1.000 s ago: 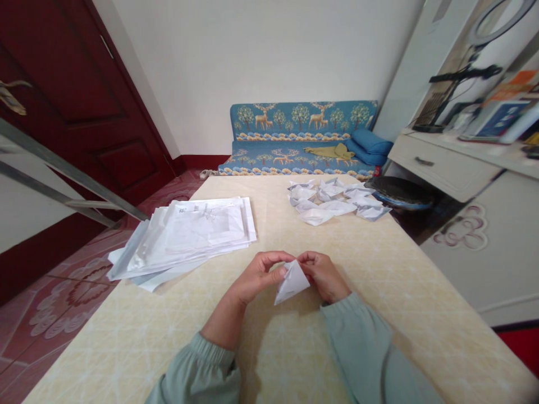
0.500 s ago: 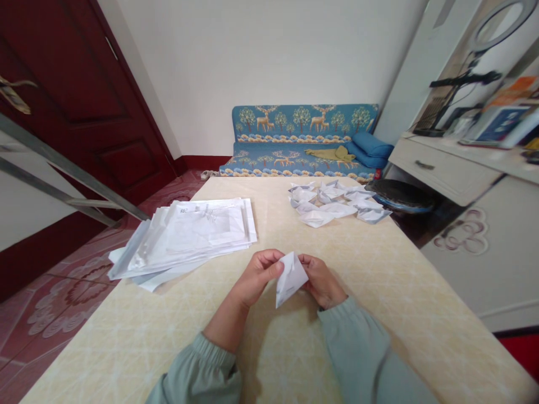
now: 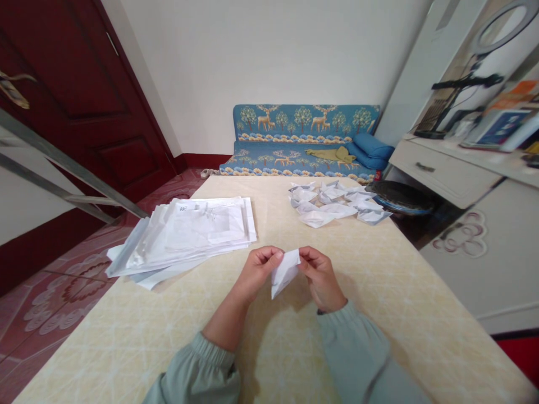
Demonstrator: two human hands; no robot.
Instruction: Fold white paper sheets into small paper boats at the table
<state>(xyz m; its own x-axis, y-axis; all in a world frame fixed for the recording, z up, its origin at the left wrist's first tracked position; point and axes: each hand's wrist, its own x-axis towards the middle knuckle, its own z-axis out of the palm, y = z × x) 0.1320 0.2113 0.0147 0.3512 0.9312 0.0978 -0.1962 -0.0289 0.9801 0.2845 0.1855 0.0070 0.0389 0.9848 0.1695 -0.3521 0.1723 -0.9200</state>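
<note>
A small folded piece of white paper [image 3: 284, 273] is held up above the table between my two hands, one pointed corner hanging down. My left hand [image 3: 260, 270] pinches its upper left edge between thumb and fingers. At the upper right corner, my right hand [image 3: 320, 276] grips it the same way. Farther back on the right of the table lie several folded white paper boats [image 3: 324, 213]. To the left sits a stack of white paper sheets [image 3: 197, 227], some with dark marks on top.
The table [image 3: 189, 342] has a pale yellow patterned cover. Beyond its far edge stands a blue sofa [image 3: 269, 151] with deer patterns. A white cabinet [image 3: 484, 247] is at the right, near a dark round pan [image 3: 402, 193]. Metal bars [image 3: 71, 163] rise at the left.
My right hand has shifted its grip to the paper's upper right corner, thumb now in front. The paper has turned and looks narrower. The stack and the boats stay put.
</note>
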